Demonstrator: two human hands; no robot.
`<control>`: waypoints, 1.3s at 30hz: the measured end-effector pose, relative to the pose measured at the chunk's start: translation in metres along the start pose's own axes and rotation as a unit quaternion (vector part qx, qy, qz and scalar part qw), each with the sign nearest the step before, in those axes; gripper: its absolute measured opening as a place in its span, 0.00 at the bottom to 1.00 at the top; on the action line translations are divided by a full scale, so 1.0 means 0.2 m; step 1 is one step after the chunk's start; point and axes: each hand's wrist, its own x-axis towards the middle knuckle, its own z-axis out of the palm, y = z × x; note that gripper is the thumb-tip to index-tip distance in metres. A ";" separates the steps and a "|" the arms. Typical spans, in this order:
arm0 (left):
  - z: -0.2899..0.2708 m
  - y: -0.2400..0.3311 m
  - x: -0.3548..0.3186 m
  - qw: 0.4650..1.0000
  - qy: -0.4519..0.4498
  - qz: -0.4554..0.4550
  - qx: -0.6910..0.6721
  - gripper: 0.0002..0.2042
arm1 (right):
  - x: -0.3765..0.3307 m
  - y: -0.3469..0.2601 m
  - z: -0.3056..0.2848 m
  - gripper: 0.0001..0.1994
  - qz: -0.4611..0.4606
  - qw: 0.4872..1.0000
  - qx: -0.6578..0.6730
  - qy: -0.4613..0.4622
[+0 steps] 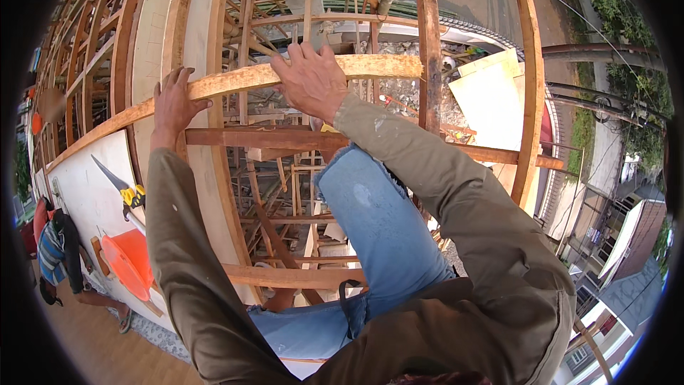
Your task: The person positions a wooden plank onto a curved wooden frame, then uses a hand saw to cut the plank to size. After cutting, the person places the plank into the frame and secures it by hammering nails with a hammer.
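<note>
A long, pale wooden strip (235, 80) lies crosswise over the timber framing, its rough end at the right against an upright-running beam. My left hand (172, 108) is closed over it, with the fingers across the far side and the thumb on the near side. Farther right along the same strip, my right hand (312, 83) grips it from above with bent fingers. A handsaw (120, 184) with a yellow and black handle lies on a white board (85, 203) left of my left forearm. Near the saw is an orange plastic object (127, 262), partly hidden by my sleeve.
Dark joists (256, 137) and long beams (427, 43) form an open frame, with a deep drop and several timbers below. Plywood sheets (491, 96) lie lower at the right. Cables (605, 53) run beyond them. Another person (57, 242) is at the far left.
</note>
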 end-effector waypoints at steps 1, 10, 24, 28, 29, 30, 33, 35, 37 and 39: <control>0.04 0.03 0.02 0.999 -0.030 0.010 -0.011 0.33 | -0.01 0.01 0.00 0.20 0.009 1.000 0.012 -0.003; 0.02 0.11 0.04 0.990 -0.136 0.009 -0.042 0.26 | -0.08 0.00 -0.03 0.17 0.053 0.997 0.061 0.021; -0.01 0.27 -0.04 0.983 -0.167 0.054 -0.049 0.26 | -0.33 -0.04 -0.12 0.06 0.130 0.986 0.086 0.063; 0.02 0.27 -0.04 0.987 -0.150 0.052 -0.040 0.26 | -0.32 -0.03 -0.12 0.07 0.130 0.985 0.098 0.065; 0.01 0.27 -0.06 0.988 -0.143 0.050 -0.039 0.26 | -0.32 -0.03 -0.13 0.07 0.128 0.985 0.098 0.058; 0.00 0.27 -0.07 0.987 -0.151 0.048 -0.038 0.26 | -0.31 -0.04 -0.14 0.07 0.124 0.986 0.099 0.051; -0.03 0.29 -0.04 0.983 -0.181 0.033 -0.025 0.25 | -0.31 -0.03 -0.13 0.08 0.117 0.988 0.081 0.060; 0.00 0.31 -0.03 0.987 -0.156 0.032 -0.029 0.26 | -0.32 0.00 -0.15 0.07 0.115 0.988 0.092 0.038; -0.02 0.28 -0.06 0.989 -0.148 0.020 -0.016 0.26 | -0.32 -0.01 -0.17 0.07 0.110 0.988 0.110 0.022; -0.01 0.30 -0.06 0.989 -0.148 0.021 -0.011 0.26 | -0.32 -0.02 -0.16 0.07 0.109 0.988 0.106 0.027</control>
